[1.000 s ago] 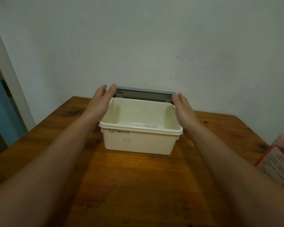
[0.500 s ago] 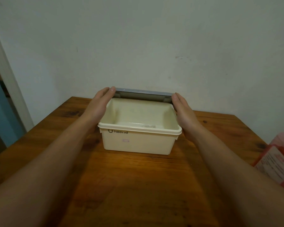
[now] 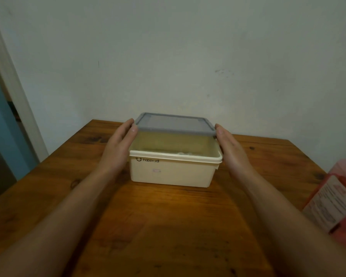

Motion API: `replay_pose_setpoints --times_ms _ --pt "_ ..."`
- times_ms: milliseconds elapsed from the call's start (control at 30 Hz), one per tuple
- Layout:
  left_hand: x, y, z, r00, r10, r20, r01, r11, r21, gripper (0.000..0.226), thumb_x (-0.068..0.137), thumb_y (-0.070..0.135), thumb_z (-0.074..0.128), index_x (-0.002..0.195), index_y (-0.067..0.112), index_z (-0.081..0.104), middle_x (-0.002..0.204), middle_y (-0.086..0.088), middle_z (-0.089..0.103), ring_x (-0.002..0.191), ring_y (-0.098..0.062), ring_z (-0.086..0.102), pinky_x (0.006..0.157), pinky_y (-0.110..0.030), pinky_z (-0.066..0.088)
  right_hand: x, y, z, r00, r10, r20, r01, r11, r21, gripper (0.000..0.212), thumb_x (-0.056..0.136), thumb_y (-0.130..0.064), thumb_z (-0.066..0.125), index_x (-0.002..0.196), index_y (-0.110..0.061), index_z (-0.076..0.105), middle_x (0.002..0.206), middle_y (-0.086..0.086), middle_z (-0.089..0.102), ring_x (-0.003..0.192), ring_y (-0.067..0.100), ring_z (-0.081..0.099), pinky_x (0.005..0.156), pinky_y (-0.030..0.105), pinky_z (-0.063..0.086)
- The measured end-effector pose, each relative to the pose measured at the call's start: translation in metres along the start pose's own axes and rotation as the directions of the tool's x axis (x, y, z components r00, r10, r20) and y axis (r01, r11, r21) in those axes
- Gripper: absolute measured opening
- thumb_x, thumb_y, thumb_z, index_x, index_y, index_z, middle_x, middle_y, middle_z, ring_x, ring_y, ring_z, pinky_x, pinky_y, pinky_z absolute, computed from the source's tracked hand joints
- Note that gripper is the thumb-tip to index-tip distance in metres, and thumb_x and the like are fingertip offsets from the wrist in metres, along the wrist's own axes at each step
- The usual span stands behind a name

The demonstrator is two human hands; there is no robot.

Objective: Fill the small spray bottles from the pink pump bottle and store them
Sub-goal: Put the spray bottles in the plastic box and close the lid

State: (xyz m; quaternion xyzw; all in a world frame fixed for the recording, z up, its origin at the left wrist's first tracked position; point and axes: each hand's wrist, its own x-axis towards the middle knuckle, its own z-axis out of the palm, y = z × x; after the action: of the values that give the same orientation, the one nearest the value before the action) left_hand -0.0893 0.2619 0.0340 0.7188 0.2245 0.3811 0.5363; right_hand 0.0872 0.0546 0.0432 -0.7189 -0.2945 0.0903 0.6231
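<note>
cream box (image 3: 172, 173) beneath tilted grey lid (image 3: 173, 123), contents unclear.

left hand (image 3: 119, 145): reached out ahead of me, fingers straight, palm turned inward | right hand (image 3: 231, 149): reached out, fingers straight, palm turned inward

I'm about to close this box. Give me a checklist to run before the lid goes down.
1. Grip: ok. The left hand and right hand press the two ends of the lid.
2. Lid seated: not ok. It hangs above the box.
3. Rim free: ok. Nothing sticks up past it.
4. Bottles inside: cannot tell. Only something pale shows at the bottom.
5. Space beside it: ok. The pink bottle is apart, far right.
</note>
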Motion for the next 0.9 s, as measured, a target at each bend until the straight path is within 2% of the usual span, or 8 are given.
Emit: replay_pose_setpoints --times_ms 67,133,200,367,500,633,767,900 --pt "-0.006 0.000 -0.001 1.000 -0.007 0.011 0.007 1.000 0.010 0.052 0.098 0.045 0.045 0.148 0.031 0.039 0.149 0.003 0.042 0.132 -0.018 0.043 0.104 -0.047 0.045 -0.008 0.002 0.000 1.000 0.011 -0.007 -0.011 1.000 0.018 0.054 0.096 -0.056 0.040 0.145 -0.034 0.039 0.149 -0.012 0.042 0.117 -0.003 0.040 0.065 0.002 0.036" --pt "-0.012 -0.002 -0.002 0.999 -0.020 0.026 0.020 1.000 0.016 0.051 0.099 0.043 0.046 0.148 0.033 0.037 0.151 0.002 0.040 0.132 -0.020 0.044 0.103 -0.051 0.046 -0.016 0.002 0.000 1.000 0.017 -0.005 -0.017 0.999 0.036 0.052 0.097 -0.054 0.039 0.145 -0.037 0.038 0.150 -0.012 0.040 0.117 -0.003 0.038 0.063 0.001 0.035" --pt "-0.018 -0.002 -0.002 0.999 -0.034 0.037 0.035 0.999 -0.021 0.050 0.098 0.043 0.046 0.147 0.037 0.037 0.150 0.002 0.041 0.129 -0.020 0.047 0.098 -0.050 0.050 -0.022 0.002 0.001 1.000 0.011 -0.002 -0.011 0.999 0.049 0.050 0.097 -0.052 0.040 0.145 -0.038 0.038 0.151 -0.011 0.039 0.120 -0.002 0.037 0.068 0.004 0.033" --pt "-0.028 -0.004 -0.003 0.999 0.012 0.039 -0.012 1.000 -0.016 0.053 0.097 0.042 0.048 0.148 0.038 0.035 0.139 0.008 0.044 0.113 -0.007 0.052 0.079 -0.029 0.053 -0.034 -0.001 -0.001 1.000 -0.009 0.000 0.009 0.999 0.039 0.049 0.098 -0.049 0.041 0.145 -0.037 0.038 0.151 -0.012 0.038 0.121 -0.003 0.033 0.068 0.001 0.032" --pt "-0.035 -0.005 -0.006 1.000 0.015 0.017 -0.015 1.000 -0.009 0.050 0.095 0.041 0.052 0.143 0.042 0.039 0.135 0.012 0.044 0.120 -0.012 0.050 0.087 -0.039 0.056 -0.043 0.001 -0.003 1.000 -0.022 -0.012 0.023 0.998 0.059 0.047 0.097 -0.047 0.043 0.143 -0.038 0.040 0.142 -0.016 0.043 0.120 -0.004 0.037 0.073 0.005 0.032" --pt "-0.040 -0.005 -0.008 0.999 0.037 -0.004 -0.037 0.999 -0.012 0.055 0.084 0.047 0.059 0.138 0.041 0.047 0.124 0.022 0.049 0.118 -0.009 0.051 0.082 -0.035 0.058 -0.050 0.003 -0.004 0.998 -0.057 -0.014 0.057 0.996 0.072 0.046 0.097 -0.039 0.047 0.143 -0.038 0.042 0.132 -0.022 0.045 0.103 -0.019 0.044 0.070 0.003 0.042" --pt "-0.042 -0.007 -0.012 0.996 0.076 -0.039 -0.075 0.997 0.024 0.056 0.074 0.050 0.064 0.128 0.042 0.054 0.116 0.035 0.047 0.113 0.007 0.048 0.092 -0.041 0.055 -0.055 0.009 -0.004 0.996 -0.077 -0.051 0.082 0.990 0.118 0.043 0.097 -0.033 0.053 0.139 -0.037 0.048 0.132 -0.022 0.050 0.113 -0.013 0.045 0.080 0.012 0.045" --pt "-0.042 -0.009 -0.016 0.995 0.096 -0.036 -0.096 0.995 0.001 0.050 0.071 0.048 0.069 0.119 0.044 0.058 0.119 0.028 0.053 0.116 0.001 0.051 0.093 -0.049 0.054 -0.059 0.012 -0.002 0.990 -0.105 -0.093 0.116 0.986 0.123 0.040 0.096 -0.025 0.056 0.134 -0.037 0.053 0.121 -0.034 0.053 0.114 -0.017 0.047 0.089 0.017 0.048"
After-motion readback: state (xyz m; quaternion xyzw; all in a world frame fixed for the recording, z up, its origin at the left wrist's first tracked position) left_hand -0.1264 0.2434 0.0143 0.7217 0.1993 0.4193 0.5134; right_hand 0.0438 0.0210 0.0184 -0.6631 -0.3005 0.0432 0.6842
